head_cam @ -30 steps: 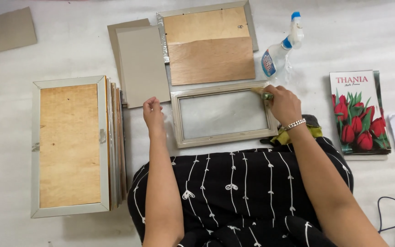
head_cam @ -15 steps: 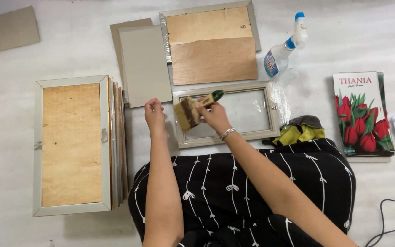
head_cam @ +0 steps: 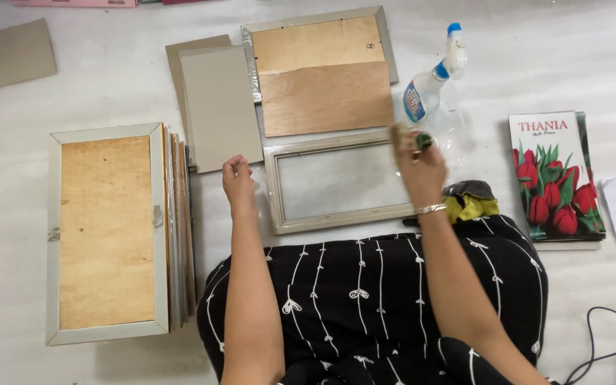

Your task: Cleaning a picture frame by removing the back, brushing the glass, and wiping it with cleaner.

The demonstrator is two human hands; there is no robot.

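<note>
- Under the right hand [head_cam: 421,171], the right end of the pale picture frame [head_cam: 336,182] is covered, so that corner cannot be seen.
- Only the blurred bristle end and a bit of green handle of the brush [head_cam: 406,137] show above the knuckles; the rest is buried in the grip.
- A dark and yellow cloth [head_cam: 470,201] is partly hidden behind the right wrist, and a black cable [head_cam: 600,342] runs off the lower right edge.
- Crinkled clear plastic wrap lies beside the spray bottle [head_cam: 430,78] and is hard to make out against the white floor.
- The picture frame lies flat on the floor just in front of the person's lap, between the two hands, its long side towards the lap.
- Beyond it lie a plywood-backed frame [head_cam: 322,71] with a loose plywood panel on it, and grey cardboard sheets [head_cam: 219,100] to its left.
- A stack of frames [head_cam: 115,228] sits at the far left, near the left forearm.
- A flower-print booklet [head_cam: 554,175] lies well to the right.
- The right hand is raised over the frame's right end, fingers wrapped around the brush, wrist bent upward, a bracelet at the wrist.
- The left hand [head_cam: 239,178] rests just beside the frame's left edge, fingers curled loosely into a half fist, holding nothing that can be seen.
</note>
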